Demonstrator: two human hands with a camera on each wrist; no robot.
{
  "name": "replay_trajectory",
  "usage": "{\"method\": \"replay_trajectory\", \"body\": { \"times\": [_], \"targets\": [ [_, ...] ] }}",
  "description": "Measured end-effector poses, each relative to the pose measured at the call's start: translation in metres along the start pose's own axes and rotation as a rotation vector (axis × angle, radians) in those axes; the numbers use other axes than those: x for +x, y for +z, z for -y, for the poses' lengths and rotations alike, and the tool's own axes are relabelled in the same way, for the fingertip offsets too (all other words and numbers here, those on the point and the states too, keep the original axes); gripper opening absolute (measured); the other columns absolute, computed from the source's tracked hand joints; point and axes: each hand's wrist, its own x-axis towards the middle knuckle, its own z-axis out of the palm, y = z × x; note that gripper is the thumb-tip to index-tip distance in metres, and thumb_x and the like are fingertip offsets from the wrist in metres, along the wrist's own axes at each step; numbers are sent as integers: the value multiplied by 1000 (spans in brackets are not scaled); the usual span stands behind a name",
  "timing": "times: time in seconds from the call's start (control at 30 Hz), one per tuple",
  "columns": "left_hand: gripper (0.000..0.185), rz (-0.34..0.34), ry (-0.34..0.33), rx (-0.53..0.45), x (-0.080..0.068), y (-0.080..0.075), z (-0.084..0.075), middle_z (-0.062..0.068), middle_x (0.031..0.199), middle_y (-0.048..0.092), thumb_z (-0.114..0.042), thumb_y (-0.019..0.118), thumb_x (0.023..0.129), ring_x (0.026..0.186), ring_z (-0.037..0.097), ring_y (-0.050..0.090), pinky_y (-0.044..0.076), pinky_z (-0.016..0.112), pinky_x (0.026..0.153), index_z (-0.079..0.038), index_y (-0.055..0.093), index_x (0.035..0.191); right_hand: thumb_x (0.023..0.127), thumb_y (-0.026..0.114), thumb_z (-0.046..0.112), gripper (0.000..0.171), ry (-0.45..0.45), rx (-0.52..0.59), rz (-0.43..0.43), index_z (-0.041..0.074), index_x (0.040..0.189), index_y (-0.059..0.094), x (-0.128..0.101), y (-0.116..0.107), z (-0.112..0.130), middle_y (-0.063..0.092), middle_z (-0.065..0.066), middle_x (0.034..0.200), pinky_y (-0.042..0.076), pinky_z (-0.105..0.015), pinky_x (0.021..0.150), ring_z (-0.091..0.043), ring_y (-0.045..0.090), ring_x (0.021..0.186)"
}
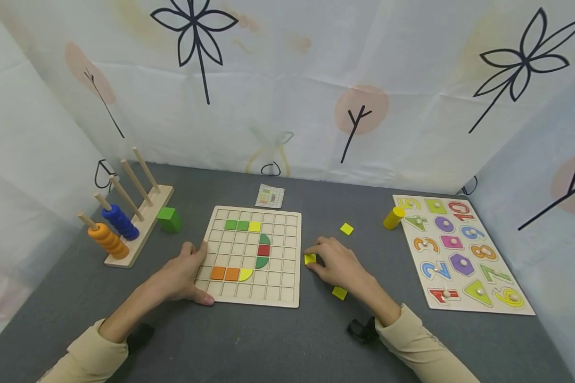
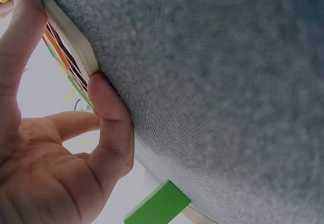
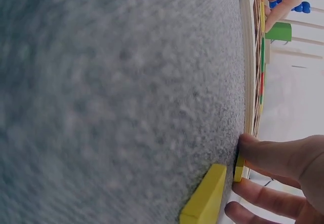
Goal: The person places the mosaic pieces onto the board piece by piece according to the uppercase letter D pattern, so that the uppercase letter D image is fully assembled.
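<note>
The left hand [image 1: 182, 276] grips the left edge of the square wooden grid board [image 1: 273, 255] on the grey felt surface [image 1: 278, 340]. Just right of that board, the right hand [image 1: 337, 263] pinches a small yellow square tile [image 1: 310, 259].

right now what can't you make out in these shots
- Head view: the small pattern card behind the grid board is too small to read.
- Head view: the right hand covers most of the yellow tile it pinches.
- Left wrist view: the left hand fills the frame; only the board's edge shows.
- Right wrist view: the table felt is blurred, and the frame edge cuts off another yellow tile.
</note>
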Motion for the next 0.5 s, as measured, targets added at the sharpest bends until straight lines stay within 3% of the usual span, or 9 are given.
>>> {"method": "replay_trajectory", "body": {
  "times": [0.5],
  "targets": [
    [138, 2, 4, -3, 0, -1, 0, 34, 125, 44, -43, 100, 55, 82, 25, 51, 50, 39, 71, 18, 24, 153, 90, 80, 20, 27, 29, -24, -12, 12, 116, 79, 2, 2, 5, 70, -4, 104, 42, -26, 61, -14, 54, 81]
  ]
}}
